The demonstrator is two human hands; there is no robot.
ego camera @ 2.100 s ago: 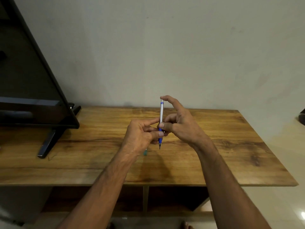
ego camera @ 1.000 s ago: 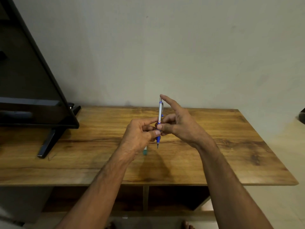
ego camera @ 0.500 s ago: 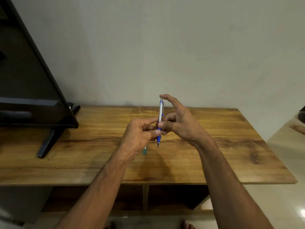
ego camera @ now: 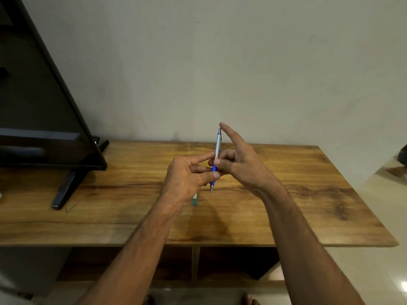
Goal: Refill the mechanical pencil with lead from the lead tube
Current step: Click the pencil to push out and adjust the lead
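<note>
A slim mechanical pencil with a silver barrel and blue grip (ego camera: 216,158) stands nearly upright above the middle of the brown wood-grain tabletop (ego camera: 308,194), tip pointing down and clear of the surface. The left hand (ego camera: 187,177) has its fingers (ego camera: 214,175) pinched on the blue grip, and the right hand (ego camera: 242,164) clamps the barrel just above with thumb and bent fingers, while its forefinger stretches up to the pencil's top end. A small teal lead tube (ego camera: 194,199) lies on the tabletop below the left hand, partly hidden by it. A black television on a stand (ego camera: 44,119) occupies the tabletop's left end.
</note>
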